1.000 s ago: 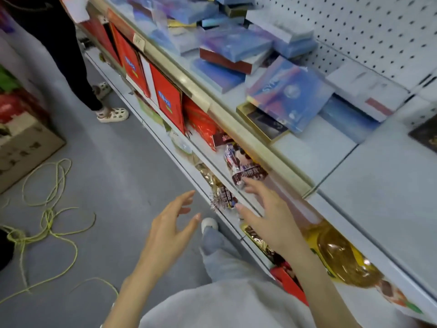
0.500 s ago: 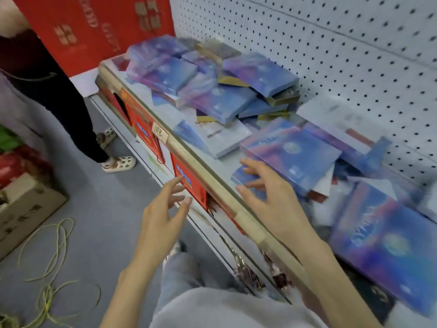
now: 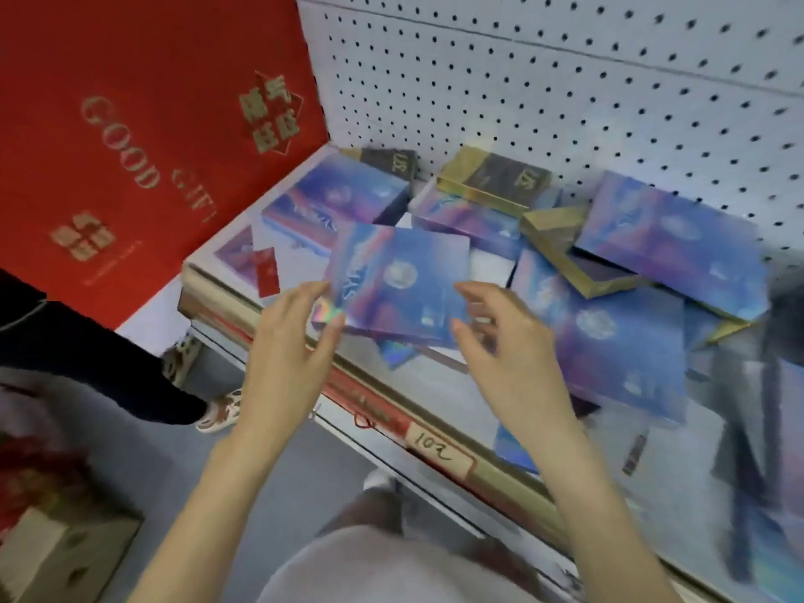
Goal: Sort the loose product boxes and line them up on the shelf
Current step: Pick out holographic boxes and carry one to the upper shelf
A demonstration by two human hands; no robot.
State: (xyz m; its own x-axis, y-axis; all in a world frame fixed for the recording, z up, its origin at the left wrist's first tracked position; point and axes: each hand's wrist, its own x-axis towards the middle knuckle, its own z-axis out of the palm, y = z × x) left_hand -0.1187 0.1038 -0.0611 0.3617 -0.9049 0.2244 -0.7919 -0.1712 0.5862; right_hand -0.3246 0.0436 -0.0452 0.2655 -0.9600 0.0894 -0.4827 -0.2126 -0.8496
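A blue-violet product box [image 3: 400,280] lies tilted on top of a loose pile on the white shelf [image 3: 287,258]. My left hand [image 3: 291,341] touches its near left corner, which sits between the fingers and thumb, fingers almost straight. At the box's near right edge hovers my right hand [image 3: 504,346], fingers spread and holding nothing. More blue boxes [image 3: 670,241] [image 3: 618,354] and gold-and-black boxes [image 3: 491,180] lie jumbled around it.
A white pegboard [image 3: 565,80] backs the shelf. A red gift bag [image 3: 130,145] closes its left end. The gold front rail carries a "102" label [image 3: 439,450]. Another person's leg [image 3: 87,363] stands on the grey floor to the left, by a cardboard box [image 3: 56,554].
My view swung up and left to the shelf's left end. Both hands rose from below the shelf edge and reached the top blue box, left hand touching its corner.
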